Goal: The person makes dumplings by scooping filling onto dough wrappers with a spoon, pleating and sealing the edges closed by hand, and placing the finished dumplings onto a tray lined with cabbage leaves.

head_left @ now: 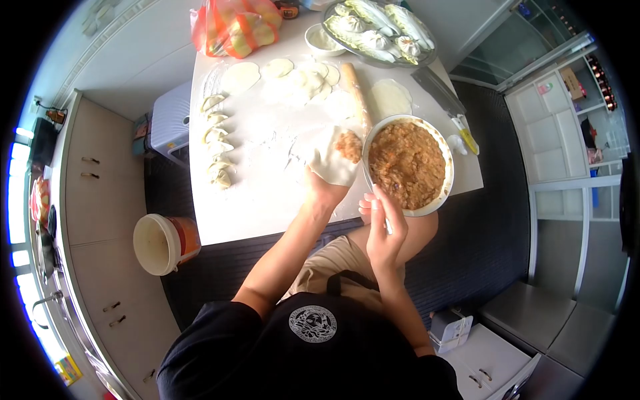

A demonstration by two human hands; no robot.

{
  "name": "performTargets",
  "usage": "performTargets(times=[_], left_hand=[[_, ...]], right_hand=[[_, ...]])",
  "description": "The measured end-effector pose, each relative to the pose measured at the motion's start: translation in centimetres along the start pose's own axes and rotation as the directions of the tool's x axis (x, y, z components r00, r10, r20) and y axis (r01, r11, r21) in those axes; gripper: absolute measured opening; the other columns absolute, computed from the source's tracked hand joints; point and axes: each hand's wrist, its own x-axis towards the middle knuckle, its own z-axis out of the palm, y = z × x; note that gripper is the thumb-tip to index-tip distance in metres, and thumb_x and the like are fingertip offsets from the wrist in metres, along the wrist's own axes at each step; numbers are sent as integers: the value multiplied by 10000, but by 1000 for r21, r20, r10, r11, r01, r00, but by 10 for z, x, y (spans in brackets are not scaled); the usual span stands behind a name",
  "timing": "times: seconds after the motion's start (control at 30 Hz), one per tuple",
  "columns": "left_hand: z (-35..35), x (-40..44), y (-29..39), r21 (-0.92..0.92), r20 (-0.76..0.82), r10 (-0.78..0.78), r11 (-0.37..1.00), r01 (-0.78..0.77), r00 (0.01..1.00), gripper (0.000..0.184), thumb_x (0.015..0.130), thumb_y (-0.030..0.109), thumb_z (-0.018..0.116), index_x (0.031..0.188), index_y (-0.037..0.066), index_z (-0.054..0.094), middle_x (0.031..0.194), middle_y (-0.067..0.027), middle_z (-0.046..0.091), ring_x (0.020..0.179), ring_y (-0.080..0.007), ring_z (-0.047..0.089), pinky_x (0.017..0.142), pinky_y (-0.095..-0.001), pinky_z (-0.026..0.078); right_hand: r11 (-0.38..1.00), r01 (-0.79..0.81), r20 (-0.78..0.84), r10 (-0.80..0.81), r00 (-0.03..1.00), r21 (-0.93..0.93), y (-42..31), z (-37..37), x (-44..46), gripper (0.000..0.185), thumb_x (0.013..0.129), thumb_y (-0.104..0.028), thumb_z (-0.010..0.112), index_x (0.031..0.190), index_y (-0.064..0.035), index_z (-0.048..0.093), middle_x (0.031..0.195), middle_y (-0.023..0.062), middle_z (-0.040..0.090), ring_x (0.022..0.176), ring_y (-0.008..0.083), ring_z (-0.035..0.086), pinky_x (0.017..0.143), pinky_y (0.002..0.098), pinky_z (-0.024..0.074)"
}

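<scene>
A round dough wrapper (329, 160) with a patch of brown filling (348, 146) on it lies across my left hand (325, 189), whose fingers are mostly hidden beneath the dough. My right hand (387, 223) is closed around a light-coloured utensil (389, 227) at the near edge of a white bowl (449, 175) of brown filling (408, 160). The utensil's far end cannot be made out. Beyond the bowl lies a wooden rolling pin (356, 97). Flat wrappers (241, 77) lie on the white table (253, 213), and several folded dumplings (219, 172) form a column along its left side.
At the table's far edge are a red-striped bag (237, 30), a small bowl (323, 41) and a plate of cabbage leaves and buns (380, 33). A cleaver (438, 90) and a yellow-handled tool (467, 137) lie at the right. A bucket (157, 245) stands left of the table.
</scene>
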Motion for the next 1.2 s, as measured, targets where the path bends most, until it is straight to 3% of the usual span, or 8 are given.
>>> performTargets(times=[0.1,0.2,0.5,0.6,0.77,0.87,0.97,1.2], left_hand=[[7,-11,6,126,131,-28,992,11,991,497,872,401,641,1270,113,569,1277,-101,589,1231,-307,523,1075,-459,402],[13,-20,13,126,114,-8,992,-7,993,517,837,384,695,1257,111,573,1246,-100,595,1204,-325,539,1049,-504,421],[23,-37,18,111,-64,-20,993,27,998,526,915,451,582,1295,90,538,1277,-162,565,1197,-355,538,1030,-550,440],[35,-42,12,123,1,-40,992,40,999,564,908,432,599,1336,78,504,1345,-163,515,1226,-361,513,1018,-551,456],[34,-42,8,78,81,-116,991,110,990,548,901,430,604,1310,75,522,1327,-156,542,1239,-343,512,1039,-537,445],[36,-42,7,66,34,-78,995,76,996,508,912,417,585,1286,76,544,1311,-145,562,1240,-327,515,1064,-519,428],[33,-39,7,55,13,-40,998,39,999,454,935,395,544,1253,72,574,1311,-137,566,1253,-318,504,1107,-498,385],[24,-28,7,60,-43,46,997,-43,998,435,939,373,537,1211,37,583,1267,-153,575,1244,-324,493,1140,-481,335]], right_hand=[[966,232,172,-210,962,-117,5,1,1,232,937,54,541,1151,69,630,968,151,661,810,198,665,692,299,552],[905,366,212,-322,923,-217,-1,-2,-6,286,863,68,628,1146,36,653,957,145,651,810,242,662,684,322,549],[798,556,399,-444,802,-231,-16,-20,-13,346,785,51,705,1128,30,664,985,132,636,821,258,644,693,338,538],[824,528,398,-421,815,-208,-24,-27,-16,319,799,63,682,1117,43,662,978,140,647,827,266,651,700,340,541],[957,265,88,-256,963,-118,-29,-47,-18,269,895,57,586,1161,65,630,941,150,672,807,217,662,708,309,543],[948,156,-50,-176,983,-278,-23,-57,-5,244,930,39,549,1160,84,620,910,145,662,775,191,647,673,305,536],[840,150,-9,-182,983,-522,6,-67,-1,237,973,-21,525,1168,54,638,917,117,676,777,159,646,654,267,530],[978,-72,-26,68,997,-195,-3,-43,-4,194,965,-13,535,1100,69,647,883,142,673,723,198,676,629,285,562]])
